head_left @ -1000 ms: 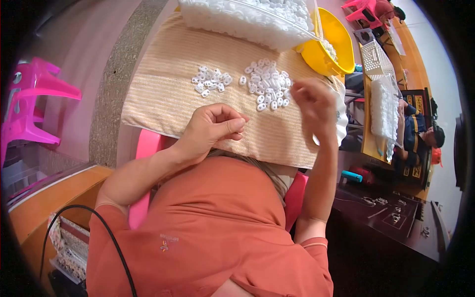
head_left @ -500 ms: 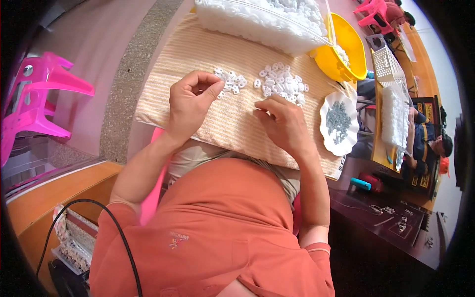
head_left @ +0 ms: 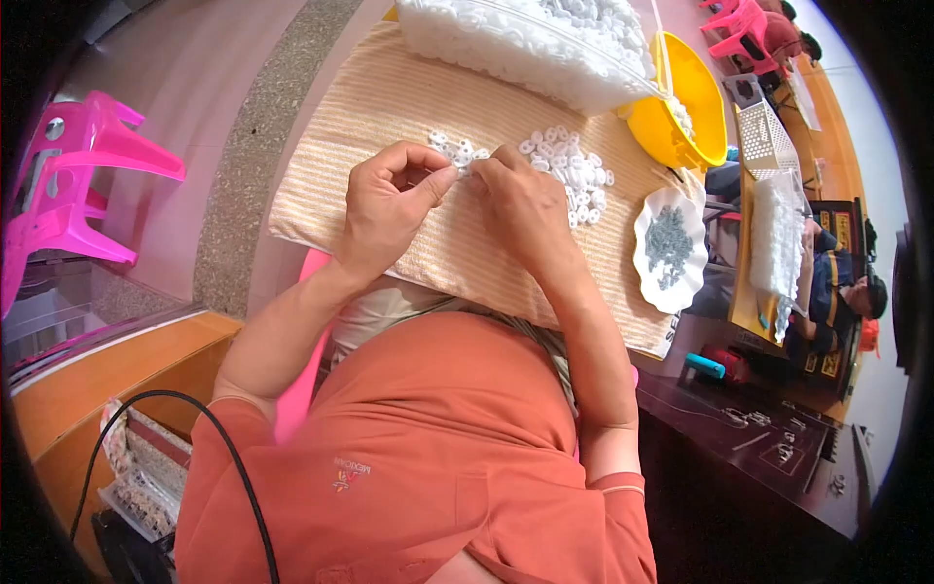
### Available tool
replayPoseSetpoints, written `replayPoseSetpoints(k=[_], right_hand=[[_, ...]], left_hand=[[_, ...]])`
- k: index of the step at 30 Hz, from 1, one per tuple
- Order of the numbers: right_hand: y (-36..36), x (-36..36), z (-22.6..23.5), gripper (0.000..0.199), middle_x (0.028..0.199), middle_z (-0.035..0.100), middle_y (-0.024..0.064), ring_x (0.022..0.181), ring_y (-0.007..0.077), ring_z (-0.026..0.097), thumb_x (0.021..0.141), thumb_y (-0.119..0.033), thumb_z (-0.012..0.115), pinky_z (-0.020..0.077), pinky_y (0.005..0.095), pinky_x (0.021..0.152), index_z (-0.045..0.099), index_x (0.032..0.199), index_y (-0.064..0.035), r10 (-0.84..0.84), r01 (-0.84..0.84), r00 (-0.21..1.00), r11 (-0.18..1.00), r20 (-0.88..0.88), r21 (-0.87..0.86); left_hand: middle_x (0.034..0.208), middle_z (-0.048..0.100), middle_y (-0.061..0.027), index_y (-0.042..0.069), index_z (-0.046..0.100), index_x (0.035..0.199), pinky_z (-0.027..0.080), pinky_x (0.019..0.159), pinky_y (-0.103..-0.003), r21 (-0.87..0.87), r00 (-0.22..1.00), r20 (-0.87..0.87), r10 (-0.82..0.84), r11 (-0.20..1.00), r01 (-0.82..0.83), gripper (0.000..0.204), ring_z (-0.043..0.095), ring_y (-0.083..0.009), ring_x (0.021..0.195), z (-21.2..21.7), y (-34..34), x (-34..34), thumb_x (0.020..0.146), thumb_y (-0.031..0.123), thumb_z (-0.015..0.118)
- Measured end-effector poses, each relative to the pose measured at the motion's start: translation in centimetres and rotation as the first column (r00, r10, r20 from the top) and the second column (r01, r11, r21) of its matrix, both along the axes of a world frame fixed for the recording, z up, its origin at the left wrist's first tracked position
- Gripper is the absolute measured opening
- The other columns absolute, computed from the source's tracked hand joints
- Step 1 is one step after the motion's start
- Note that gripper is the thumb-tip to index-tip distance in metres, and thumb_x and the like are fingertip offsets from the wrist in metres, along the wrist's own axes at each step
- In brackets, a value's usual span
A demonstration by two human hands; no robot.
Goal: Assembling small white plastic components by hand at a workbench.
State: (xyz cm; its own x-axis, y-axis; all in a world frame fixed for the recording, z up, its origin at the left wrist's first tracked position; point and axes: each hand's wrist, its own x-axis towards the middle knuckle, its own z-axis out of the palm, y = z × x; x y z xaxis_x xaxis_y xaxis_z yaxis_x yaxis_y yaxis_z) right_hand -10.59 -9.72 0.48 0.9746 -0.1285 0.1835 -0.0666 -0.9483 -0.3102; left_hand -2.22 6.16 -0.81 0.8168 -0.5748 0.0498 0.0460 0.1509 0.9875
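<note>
Where my two hands meet above the striped cloth [head_left: 389, 107], I see the left hand [head_left: 384, 209] with its thumb and forefinger drawn together, tips pointing at the right hand [head_left: 520, 200]; whatever sits between them is too small for me to make out. My right hand has its fingers curled and bunched, tips down against the left thumb, and I cannot tell what they hold. Small white rings [head_left: 569, 170] lie just beyond both sets of fingertips: a thin scatter touching the left fingers, a denser pile just beside the right knuckles. They look like smooth, round plastic with holes. Under them the cloth is woven, tan with fine pale stripes. Further out, a clear bag [head_left: 516, 44] bulges with more white pieces. Near it sits a glossy yellow bowl [head_left: 681, 107], and a scalloped white dish [head_left: 671, 248] holds small grey bits.
</note>
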Motion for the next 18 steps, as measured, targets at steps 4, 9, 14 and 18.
replayPoseSetpoints(k=[4,9,14,18], right_hand=[[-0.1,0.1,-0.3,0.013,0.091,0.06,0.0147,0.072,0.0355,0.064,0.075,-0.004,0.059,0.0532,0.0434,0.061,0.061,0.087,-0.0046,0.006,-0.003,0.999,0.997,0.039,-0.079],[-0.1,-0.5,-0.4,0.008,0.089,0.06,0.0151,0.07,0.0349,0.064,0.08,-0.006,0.06,0.052,0.0436,0.06,0.061,0.088,-0.0052,-0.047,0.045,0.984,0.999,0.173,0.02],[0.9,-1.6,0.7,0.006,0.085,0.06,0.016,0.071,0.0339,0.064,0.086,-0.006,0.063,0.0502,0.0426,0.06,0.062,0.091,-0.0041,-0.094,0.008,0.948,0.963,0.306,0.27],[2.0,-2.4,0.8,0.008,0.082,0.06,0.0148,0.072,0.0324,0.061,0.085,-0.002,0.065,0.0484,0.0387,0.062,0.063,0.093,-0.0027,-0.088,-0.103,0.932,0.865,0.351,0.492]], left_hand=[[0.072,0.061,0.0025,0.002,0.064,0.088,0.044,0.056,-0.019,0.011,1.0,-0.017,-0.005,1.0,0.005,0.007,0.055,-0.0025,0.064,-0.3,-0.2,0.0,0.087,0.006,0.069],[0.073,0.062,0.0017,0.001,0.064,0.09,0.045,0.056,-0.019,0.012,1.0,-0.027,-0.012,1.0,0.012,0.008,0.056,-0.0037,0.064,-0.2,-0.3,-0.3,0.087,0.008,0.069],[0.081,0.064,-0.001,0.001,0.064,0.097,0.049,0.058,-0.02,-0.018,0.992,-0.108,-0.061,0.998,0.06,0.013,0.059,-0.0055,0.067,0.2,-0.3,-0.9,0.09,0.012,0.066],[0.084,0.065,-0.0031,0.001,0.063,0.101,0.054,0.064,-0.023,-0.172,0.887,-0.376,-0.267,0.961,0.217,0.015,0.061,-0.0082,0.071,0.2,0.0,-0.9,0.092,0.014,0.064]])
